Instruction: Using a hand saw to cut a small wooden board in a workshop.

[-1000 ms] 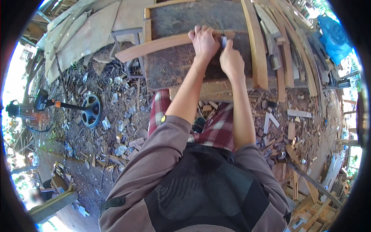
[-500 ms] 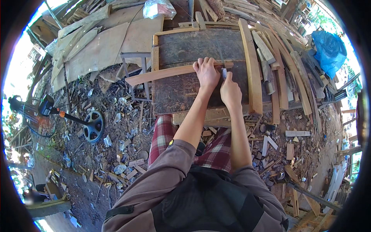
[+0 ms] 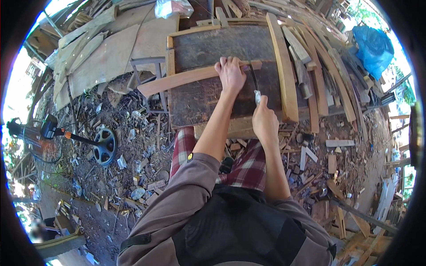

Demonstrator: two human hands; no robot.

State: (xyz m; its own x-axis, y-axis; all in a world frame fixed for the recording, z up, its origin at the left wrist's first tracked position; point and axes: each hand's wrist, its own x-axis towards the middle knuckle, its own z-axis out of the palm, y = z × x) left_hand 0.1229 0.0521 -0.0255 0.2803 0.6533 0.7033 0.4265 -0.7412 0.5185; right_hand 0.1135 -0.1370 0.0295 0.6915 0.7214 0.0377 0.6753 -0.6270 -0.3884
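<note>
The curved wooden strip (image 3: 191,77) lies crosswise on the dark worktable (image 3: 208,48), its far end jutting off the table's left edge, and I see my left hand (image 3: 230,73) clamped over it near the table's middle, seemingly to pin it flat. My right hand (image 3: 265,122), just nearer me than the strip, is closed around the pale handle of a thin blade (image 3: 254,80) whose tip meets the strip beside the left hand, likely so the cut lands where it is steadied.
</note>
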